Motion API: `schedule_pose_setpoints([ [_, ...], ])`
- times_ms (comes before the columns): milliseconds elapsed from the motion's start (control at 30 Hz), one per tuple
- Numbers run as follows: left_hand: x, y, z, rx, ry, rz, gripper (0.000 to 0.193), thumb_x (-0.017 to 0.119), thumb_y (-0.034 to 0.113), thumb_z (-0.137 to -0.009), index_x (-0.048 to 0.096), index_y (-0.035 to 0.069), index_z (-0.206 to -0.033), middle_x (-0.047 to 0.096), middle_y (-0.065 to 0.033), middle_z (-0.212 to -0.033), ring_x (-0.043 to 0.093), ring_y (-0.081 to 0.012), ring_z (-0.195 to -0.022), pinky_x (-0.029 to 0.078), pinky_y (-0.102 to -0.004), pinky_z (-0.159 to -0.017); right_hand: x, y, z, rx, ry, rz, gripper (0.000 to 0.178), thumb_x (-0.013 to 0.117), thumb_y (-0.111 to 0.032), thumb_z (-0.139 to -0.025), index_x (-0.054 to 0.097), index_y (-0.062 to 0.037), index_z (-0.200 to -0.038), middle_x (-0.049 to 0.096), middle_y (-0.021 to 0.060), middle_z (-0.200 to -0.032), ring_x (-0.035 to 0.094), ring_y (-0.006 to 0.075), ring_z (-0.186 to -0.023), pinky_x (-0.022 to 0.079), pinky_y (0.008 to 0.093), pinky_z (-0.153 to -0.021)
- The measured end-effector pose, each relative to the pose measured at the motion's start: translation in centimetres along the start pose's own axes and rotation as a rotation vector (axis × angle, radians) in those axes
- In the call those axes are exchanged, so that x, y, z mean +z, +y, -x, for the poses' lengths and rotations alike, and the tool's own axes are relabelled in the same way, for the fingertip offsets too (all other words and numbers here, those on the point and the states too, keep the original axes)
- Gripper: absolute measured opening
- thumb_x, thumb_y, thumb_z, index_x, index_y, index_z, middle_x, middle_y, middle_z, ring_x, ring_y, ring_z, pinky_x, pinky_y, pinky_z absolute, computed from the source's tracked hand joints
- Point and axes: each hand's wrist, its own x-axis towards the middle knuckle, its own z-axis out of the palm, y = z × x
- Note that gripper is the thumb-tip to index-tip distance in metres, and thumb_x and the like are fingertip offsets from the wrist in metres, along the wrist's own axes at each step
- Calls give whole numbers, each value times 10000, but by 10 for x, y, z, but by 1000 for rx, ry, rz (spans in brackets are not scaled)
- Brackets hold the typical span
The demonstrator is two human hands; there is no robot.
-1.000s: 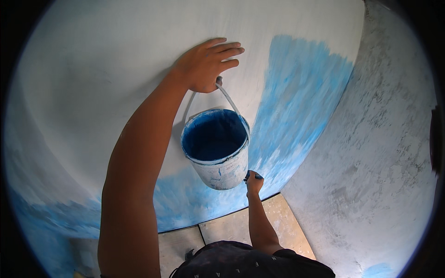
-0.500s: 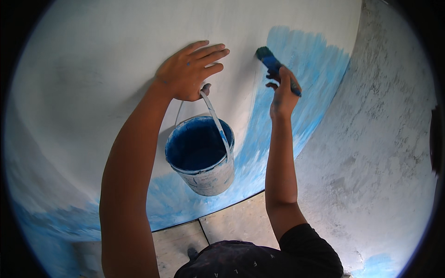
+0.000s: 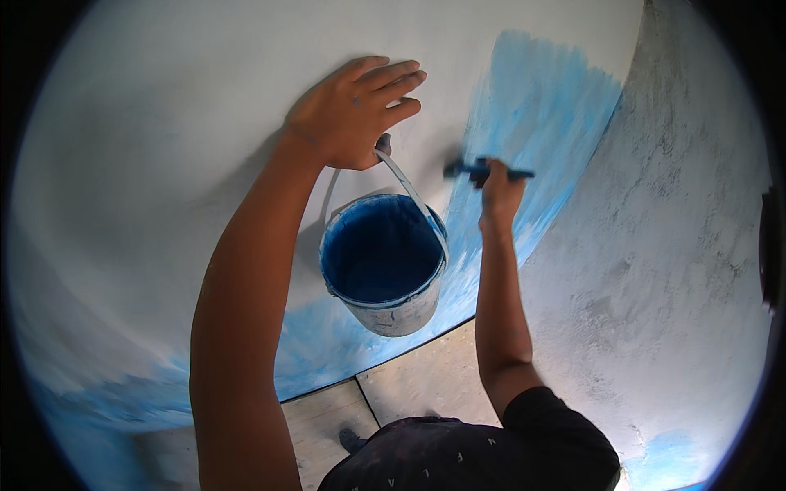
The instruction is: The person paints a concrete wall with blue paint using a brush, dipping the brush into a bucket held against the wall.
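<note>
My left hand (image 3: pixel 364 110) leans on the white wall with its fingers stretched out, and the handle of a paint bucket (image 3: pixel 393 319) hangs at its thumb. Dark blue paint shows inside the bucket, whose white outside is smeared and spotted. To the right, my right hand (image 3: pixel 501 196) is closed around a paintbrush (image 3: pixel 471 169) with a blue handle. The brush lies nearly level, its blurred bristles pointing left at the edge of the light blue painted patch (image 3: pixel 544 106). Whether the bristles press on the wall I cannot tell.
A rough grey wall (image 3: pixel 655 245) meets the painted wall (image 3: pixel 205 123) at a corner on the right. More blue strokes run along the lower wall. Pale floor tiles (image 3: pixel 426 372) lie below, and a dark object (image 3: pixel 770 245) stands at the far right edge.
My right hand has moved down, and the brush has turned from slanting up to nearly level. The bucket and my left hand appear slightly farther right in the view.
</note>
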Motion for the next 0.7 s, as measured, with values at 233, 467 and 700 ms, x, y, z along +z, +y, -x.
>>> schedule_pose_setpoints([
  [233, -2, 1, -5, 5, -30, -26, 500, 831, 328, -750, 698, 189, -1211, 474, -32, -1592, 384, -198, -1498, 317, -451, -1228, 41, -75, -13, -492, -98, -308, 289, 610, -216, -989, 724, 3, -1140, 730, 120, -987, 686, 204, -862, 553, 319, -651],
  [467, -6, 1, -8, 10, 5, 25, 472, 811, 298, -755, 694, 175, -1195, 496, -44, -1574, 405, -210, -1483, 334, -462, -1216, -62, 164, 104, 22, 64, -52, 281, 590, -170, -1010, 714, 48, -1136, 716, 73, -874, 605, 105, -746, 450, 251, -658],
  [700, -7, 2, -9, -11, -40, 21, 429, 823, 285, -734, 698, 172, -1128, 516, -42, -1554, 400, -201, -1484, 328, -455, -1218, -56, 145, 46, 188, 54, 213, 294, 666, -206, -875, 745, 69, -945, 749, 162, -817, 715, 222, -732, 529, 332, -735],
])
